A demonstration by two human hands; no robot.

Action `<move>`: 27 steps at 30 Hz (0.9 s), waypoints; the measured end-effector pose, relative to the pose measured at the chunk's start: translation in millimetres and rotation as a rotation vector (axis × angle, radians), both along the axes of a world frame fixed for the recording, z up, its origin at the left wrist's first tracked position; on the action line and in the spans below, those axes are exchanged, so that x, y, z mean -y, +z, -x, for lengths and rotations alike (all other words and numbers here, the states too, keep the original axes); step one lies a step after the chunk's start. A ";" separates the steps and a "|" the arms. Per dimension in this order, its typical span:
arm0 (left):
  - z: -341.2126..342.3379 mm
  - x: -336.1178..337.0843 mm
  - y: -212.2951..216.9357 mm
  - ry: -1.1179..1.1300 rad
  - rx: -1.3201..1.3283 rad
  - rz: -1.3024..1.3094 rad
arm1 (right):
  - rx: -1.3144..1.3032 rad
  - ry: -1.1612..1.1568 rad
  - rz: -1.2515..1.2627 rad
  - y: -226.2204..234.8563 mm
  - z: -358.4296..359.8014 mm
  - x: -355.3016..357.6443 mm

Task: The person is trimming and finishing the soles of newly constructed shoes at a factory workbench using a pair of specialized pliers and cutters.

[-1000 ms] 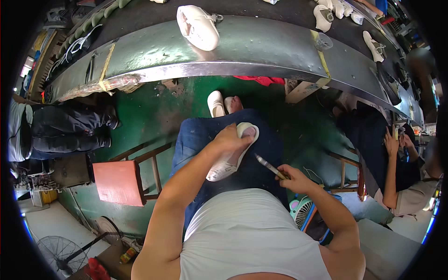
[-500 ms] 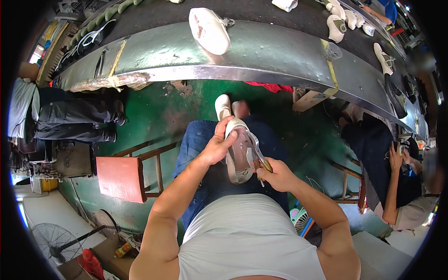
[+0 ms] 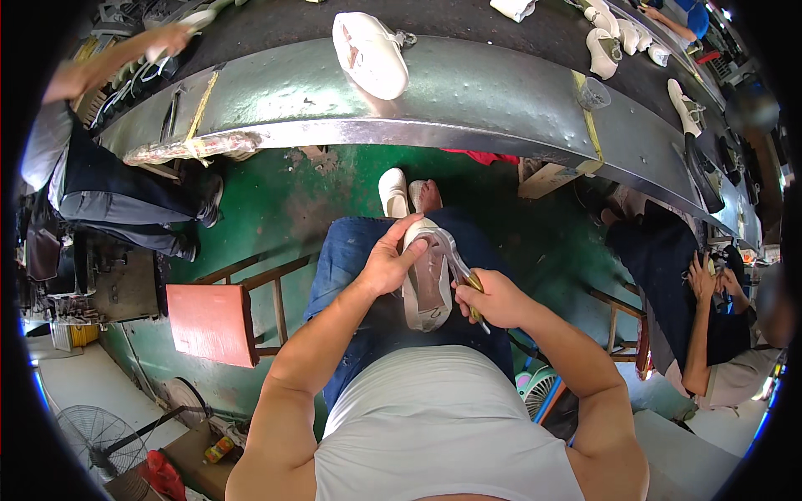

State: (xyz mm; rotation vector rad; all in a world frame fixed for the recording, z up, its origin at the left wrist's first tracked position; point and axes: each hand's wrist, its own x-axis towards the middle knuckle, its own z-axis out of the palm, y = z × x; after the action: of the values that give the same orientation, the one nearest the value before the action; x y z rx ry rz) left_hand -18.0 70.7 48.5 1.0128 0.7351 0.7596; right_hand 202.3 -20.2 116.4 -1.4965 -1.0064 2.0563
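My left hand (image 3: 391, 263) grips the toe end of a shoe (image 3: 428, 284) held over my lap, thumb on top and fingers around its far side. The shoe has a pale rim and a brownish underside, with loose clear or light material along its right edge. Closed in my right hand (image 3: 491, 299) is a hand tool (image 3: 475, 281) with a yellowish handle and metal ends. Its upper end meets the right edge of the shoe; my fingers hide its middle, and its exact kind is unclear.
Ahead runs a metal-edged bench (image 3: 476, 75) with a white shoe (image 3: 368, 54) at its edge and a clear cup (image 3: 594, 93). A stool (image 3: 209, 321) stands left, a fan (image 3: 93, 438) lower left. Co-workers are at left (image 3: 109, 196) and right (image 3: 668, 250).
My right hand and the tool have shifted slightly, the tool's upper end now along the shoe's right edge. The co-worker at left has reached an arm over the bench.
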 end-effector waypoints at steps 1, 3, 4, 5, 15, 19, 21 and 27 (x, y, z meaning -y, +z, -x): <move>1.2 0.0 -3.3 0.001 0.001 0.002 | 0.179 0.085 -0.115 -3.7 0.7 -0.8; 4.3 -0.1 -9.8 0.024 -0.014 -0.040 | 0.357 0.172 -0.228 -18.1 4.1 -0.1; 5.8 -0.3 -13.4 0.028 -0.014 -0.039 | 0.442 0.140 -0.382 -31.3 8.4 3.0; 6.4 -0.9 -15.6 0.032 -0.003 -0.016 | 0.525 0.104 -0.537 -38.5 12.4 5.8; -6.2 4.9 7.3 0.064 0.016 0.222 | 0.800 0.204 -0.574 3.4 11.9 21.2; -2.8 4.2 5.5 0.070 -0.015 0.129 | 0.486 0.202 -0.466 15.2 -1.9 26.1; 3.6 4.1 12.4 0.102 -0.045 -0.121 | 0.360 0.211 -0.548 16.4 -13.6 38.7; 19.9 34.9 75.8 -0.079 -0.168 -0.950 | 0.230 -0.284 -0.728 23.7 12.4 29.5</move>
State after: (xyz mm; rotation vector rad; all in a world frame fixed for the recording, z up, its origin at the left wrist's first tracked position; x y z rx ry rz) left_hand -37.9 35.8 124.3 1.9678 0.4508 0.9831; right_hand 189.9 -49.6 140.1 -1.3751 -1.3439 1.1463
